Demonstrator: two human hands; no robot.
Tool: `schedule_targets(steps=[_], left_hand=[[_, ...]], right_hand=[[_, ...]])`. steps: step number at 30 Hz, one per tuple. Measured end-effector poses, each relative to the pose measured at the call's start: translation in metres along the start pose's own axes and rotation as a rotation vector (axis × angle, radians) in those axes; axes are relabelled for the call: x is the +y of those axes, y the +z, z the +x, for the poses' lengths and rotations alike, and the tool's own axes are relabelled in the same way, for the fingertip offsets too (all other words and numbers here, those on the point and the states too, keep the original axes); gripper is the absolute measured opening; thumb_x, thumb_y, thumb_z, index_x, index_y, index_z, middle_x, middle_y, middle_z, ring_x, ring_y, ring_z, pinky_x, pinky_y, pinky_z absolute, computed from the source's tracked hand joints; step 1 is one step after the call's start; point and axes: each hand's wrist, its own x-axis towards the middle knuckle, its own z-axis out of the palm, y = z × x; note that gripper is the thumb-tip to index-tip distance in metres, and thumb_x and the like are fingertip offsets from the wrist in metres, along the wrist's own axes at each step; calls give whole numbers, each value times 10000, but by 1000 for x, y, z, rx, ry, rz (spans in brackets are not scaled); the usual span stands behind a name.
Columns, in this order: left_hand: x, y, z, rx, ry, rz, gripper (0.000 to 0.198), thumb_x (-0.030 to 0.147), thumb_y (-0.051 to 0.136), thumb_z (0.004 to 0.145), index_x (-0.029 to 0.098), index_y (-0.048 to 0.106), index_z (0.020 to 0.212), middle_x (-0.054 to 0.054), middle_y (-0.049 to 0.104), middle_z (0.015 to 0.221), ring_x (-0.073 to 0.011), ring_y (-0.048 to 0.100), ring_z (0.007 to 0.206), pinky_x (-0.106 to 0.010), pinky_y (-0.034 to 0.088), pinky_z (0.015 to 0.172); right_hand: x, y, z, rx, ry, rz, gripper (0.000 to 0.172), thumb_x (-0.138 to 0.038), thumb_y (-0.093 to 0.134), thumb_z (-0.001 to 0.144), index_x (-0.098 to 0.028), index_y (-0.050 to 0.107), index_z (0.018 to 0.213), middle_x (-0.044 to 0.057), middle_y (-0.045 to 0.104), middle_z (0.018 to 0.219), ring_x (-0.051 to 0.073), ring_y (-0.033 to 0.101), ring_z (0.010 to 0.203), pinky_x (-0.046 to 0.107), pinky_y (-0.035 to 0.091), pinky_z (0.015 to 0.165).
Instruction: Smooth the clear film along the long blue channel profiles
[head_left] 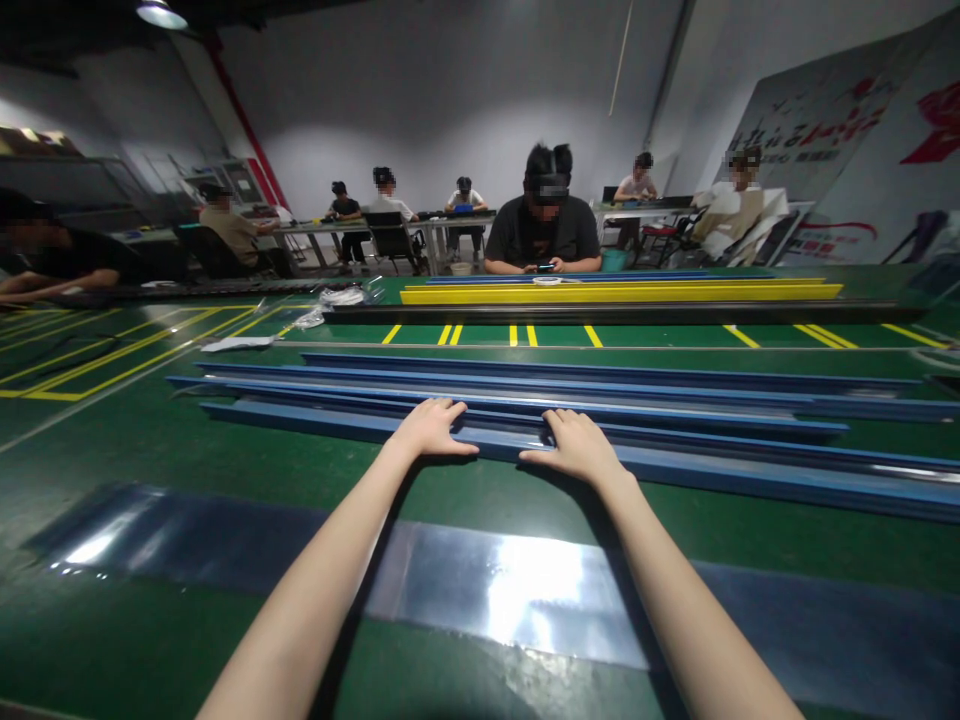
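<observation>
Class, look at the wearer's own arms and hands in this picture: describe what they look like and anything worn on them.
The left hand and right hand are bare: no gloves, and no rings, watch or bands that I can see. The left forearm and right forearm are bare too, with no sleeve reaching into the picture. No markings show.

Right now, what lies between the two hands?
Head view: only a bare stretch of the nearest blue rail, which left hand and right hand both touch.
</observation>
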Motion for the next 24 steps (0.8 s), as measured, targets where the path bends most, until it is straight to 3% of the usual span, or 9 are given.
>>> schedule_targets(steps=[8,13,19,24], left_hand=[[7,-1,-6,12,-4,56,827,749,449,609,168,487,1195,-152,568,1103,-295,541,1018,-367,390,887],[11,1,-13,27,2,56,819,754,444,606,168,505,1174,-153,577,1078,-291,552,988,-361,399,867],[13,3,-17,44,-21,-11,807,754,462,593,193,506,1171,-142,564,1110,-294,535,1006,-376,382,877],[16,0,-21,54,-18,-62,787,734,437,641,182,480,1200,-134,553,1134,-276,504,1038,-374,350,901]], right_hand=[[6,0,-11,-20,-39,51,661,-666,456,697,-136,529,1086,126,599,1028,248,546,899,325,373,763],[16,1,-27,31,-85,13,714,-662,396,737,-104,482,1175,148,579,1081,260,522,955,358,355,814],[42,-3,-50,89,-94,-78,649,-634,314,792,-116,526,1122,145,602,1038,239,532,917,342,349,782],[50,-5,-55,94,3,-187,522,-492,239,876,-115,570,1019,123,626,918,219,533,849,323,313,742]])
